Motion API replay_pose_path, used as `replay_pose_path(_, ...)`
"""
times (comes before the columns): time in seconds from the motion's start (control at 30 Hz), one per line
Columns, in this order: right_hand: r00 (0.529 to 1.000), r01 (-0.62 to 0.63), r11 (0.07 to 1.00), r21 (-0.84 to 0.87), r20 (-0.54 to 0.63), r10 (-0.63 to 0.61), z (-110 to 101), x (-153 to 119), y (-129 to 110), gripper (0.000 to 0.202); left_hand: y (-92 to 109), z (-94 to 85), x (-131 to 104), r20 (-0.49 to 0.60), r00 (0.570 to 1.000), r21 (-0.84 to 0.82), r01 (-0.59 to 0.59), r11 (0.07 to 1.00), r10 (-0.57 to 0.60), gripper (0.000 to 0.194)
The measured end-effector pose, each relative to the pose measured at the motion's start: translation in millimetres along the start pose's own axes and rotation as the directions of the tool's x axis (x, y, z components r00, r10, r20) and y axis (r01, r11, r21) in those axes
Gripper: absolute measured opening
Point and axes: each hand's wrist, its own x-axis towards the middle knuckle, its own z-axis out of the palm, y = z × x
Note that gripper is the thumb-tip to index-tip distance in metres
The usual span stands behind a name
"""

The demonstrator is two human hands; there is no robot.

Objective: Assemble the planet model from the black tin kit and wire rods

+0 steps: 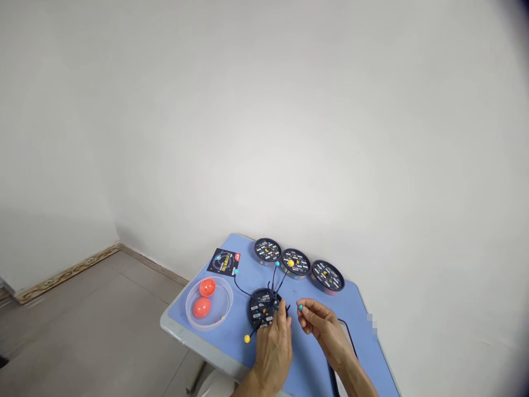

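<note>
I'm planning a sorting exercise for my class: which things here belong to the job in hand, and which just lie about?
Seemingly in the job:
blue ball in the right hand
black arms, some ball-tipped, at the left hand
round black base

Apparently lying about:
three round dark pieces
printed card
clear tray
two orange half shells in it
dark-edged flat object

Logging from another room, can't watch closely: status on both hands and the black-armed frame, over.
Right hand: blue ball pinched, apart from black-armed frame. Left hand: at frame, grip unclear, partly hiding round disc.
</note>
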Motion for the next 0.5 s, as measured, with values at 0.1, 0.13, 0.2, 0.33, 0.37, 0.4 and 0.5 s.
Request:
replay_pose_path(0.1,1.0,0.012,0.999,-0.044,0.015,-0.012,2,3,0,0.04,-2,4.5,0,0.011,1.0,0.013,-0.005,1.0,0.005,0.032)
replay_pose_path(0.13,1.0,0.021,0.998,-0.061,0.019,-0.02,2,3,1,0.04,-3,5.9,0,0.017,1.0,0.012,-0.012,1.0,0.012,0.031)
replay_pose_path(0.2,0.999,0.044,0.994,-0.103,0.026,-0.041,2,5,3,0.038,-4,8.8,-2,0.039,0.999,0.003,-0.018,1.0,0.018,0.029)
replay_pose_path(0.33,0.995,0.1,0.971,-0.219,0.041,-0.094,4,8,5,0.035,-7,14.3,-5,0.119,0.993,-0.02,0.005,1.0,-0.002,0.034)
replay_pose_path(0.37,0.994,0.11,0.962,-0.248,0.044,-0.103,5,8,4,0.036,-8,15.5,-6,0.136,0.991,-0.029,0.007,1.0,-0.003,0.037)
replay_pose_path(0.4,0.993,0.119,0.955,-0.273,0.044,-0.111,6,8,3,0.036,-9,16.5,-7,0.149,0.989,-0.039,0.007,0.999,-0.001,0.04)
replay_pose_path(0.5,0.991,0.136,0.935,-0.329,0.041,-0.129,11,7,-3,0.038,-10,18.5,-7,0.17,0.985,-0.065,0.008,0.998,0.003,0.046)
